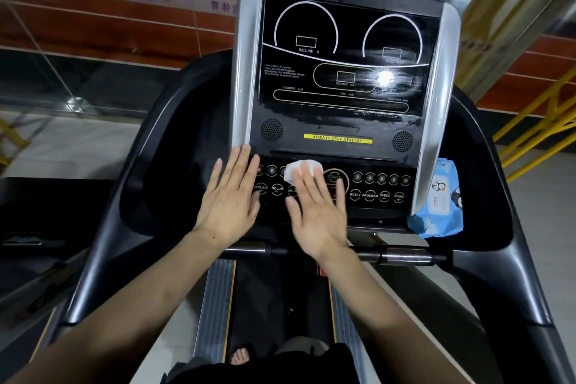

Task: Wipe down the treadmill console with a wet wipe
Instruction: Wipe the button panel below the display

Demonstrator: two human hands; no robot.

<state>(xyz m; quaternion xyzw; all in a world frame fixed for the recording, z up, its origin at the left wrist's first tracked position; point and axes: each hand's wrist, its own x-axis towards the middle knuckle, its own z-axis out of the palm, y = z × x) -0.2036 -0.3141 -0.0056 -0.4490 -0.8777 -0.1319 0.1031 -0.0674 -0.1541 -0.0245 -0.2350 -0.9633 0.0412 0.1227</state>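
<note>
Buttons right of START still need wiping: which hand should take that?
Right, probably. The right hand already presses the wet wipe flat on the button panel, beside START. The left hand lies empty at the panel's far-left edge.

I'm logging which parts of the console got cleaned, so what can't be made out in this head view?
- Buttons under the right hand and the wet wipe it presses: covered.
- Left end of the button row: hidden by the left hand.
- Speed dial label on the console: smeared by wet streaks and glare.
- Wipes pack: print too small, partly behind the console's edge.
</note>
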